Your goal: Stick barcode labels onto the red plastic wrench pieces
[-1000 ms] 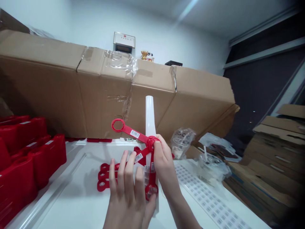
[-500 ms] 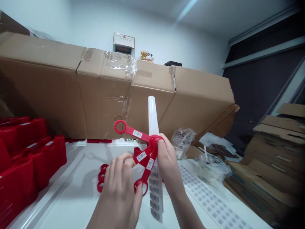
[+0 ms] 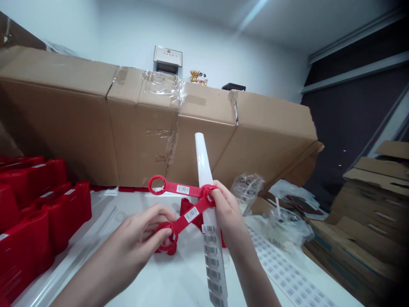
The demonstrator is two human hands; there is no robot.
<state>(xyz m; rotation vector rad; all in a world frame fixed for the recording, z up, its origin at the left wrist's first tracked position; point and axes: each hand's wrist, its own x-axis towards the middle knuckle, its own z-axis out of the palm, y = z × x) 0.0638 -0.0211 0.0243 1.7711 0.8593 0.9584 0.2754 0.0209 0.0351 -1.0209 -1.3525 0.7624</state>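
Observation:
My right hand [image 3: 228,209] is closed around the overlapping ring ends of several red plastic ring wrenches, together with a curled white sheet of barcode labels [image 3: 204,166]. One red ring wrench [image 3: 174,187] with a barcode sticker points left from that grip, its open ring at the far end. Below it, a second labelled wrench [image 3: 188,215] slants down to my left hand [image 3: 147,232], whose thumb and fingers pinch its ring end. More red rings show just under my left fingers, partly hidden. The label sheet's printed lower part hangs below my right hand.
Red plastic pieces [image 3: 47,213] are stacked at the left. A large cardboard box [image 3: 143,136] spans the back of the white table [image 3: 128,281]. On the right lie another label sheet [image 3: 287,273], a plastic-wrapped cup [image 3: 284,226], and cardboard boxes [image 3: 361,204].
My left hand has shifted left and turned, now pinching the lower wrench's ring. Three labelled wrenches were fanned out before; two labels show now. The label sheet leans further left at its top.

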